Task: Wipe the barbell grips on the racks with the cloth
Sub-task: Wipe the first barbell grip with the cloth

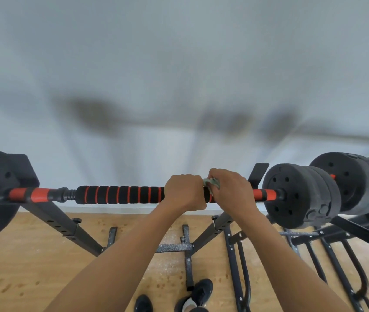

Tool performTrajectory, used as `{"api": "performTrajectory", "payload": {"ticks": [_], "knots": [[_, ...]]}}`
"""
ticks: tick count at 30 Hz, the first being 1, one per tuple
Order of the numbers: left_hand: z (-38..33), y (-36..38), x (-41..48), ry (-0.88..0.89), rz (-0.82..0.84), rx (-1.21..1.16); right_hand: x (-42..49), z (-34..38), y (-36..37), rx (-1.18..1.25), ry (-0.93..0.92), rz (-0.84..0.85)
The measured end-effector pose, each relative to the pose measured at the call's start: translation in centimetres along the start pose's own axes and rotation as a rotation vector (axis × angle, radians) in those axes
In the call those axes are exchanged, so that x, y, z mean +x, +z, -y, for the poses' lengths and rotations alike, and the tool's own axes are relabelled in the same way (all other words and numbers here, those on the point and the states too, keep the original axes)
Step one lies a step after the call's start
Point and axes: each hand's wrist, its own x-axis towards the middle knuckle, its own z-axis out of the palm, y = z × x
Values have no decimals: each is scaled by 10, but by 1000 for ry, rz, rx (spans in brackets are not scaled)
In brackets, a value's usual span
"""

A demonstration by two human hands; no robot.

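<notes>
The black foam barbell grip with orange rings (120,194) is lying across the black steel rack (66,226). The left hand (184,191) is curling tightly round the grip near its right end. The right hand (230,190), touching the left, is pinching a crumpled grey-green cloth (211,183) onto the edge of that end. Leftward the grip is running bare, and rightward the black weight plates (300,197) are sitting near.

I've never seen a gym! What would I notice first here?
The striped black-and-orange barbell grip runs across the middle. The left hand grips it, and the right hand beside it holds a small cloth against it. Big black weight plates sit on the right end.
</notes>
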Motion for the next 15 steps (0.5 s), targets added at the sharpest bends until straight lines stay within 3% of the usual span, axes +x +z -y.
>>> {"api": "performTrajectory", "payload": {"ticks": [6,15], "knots": [[-1,-3,0,-31,17,-34,2,8,-5,29,73,106],[0,-4,-1,-5,25,-11,-56,-14,-6,14,2,43]]}}
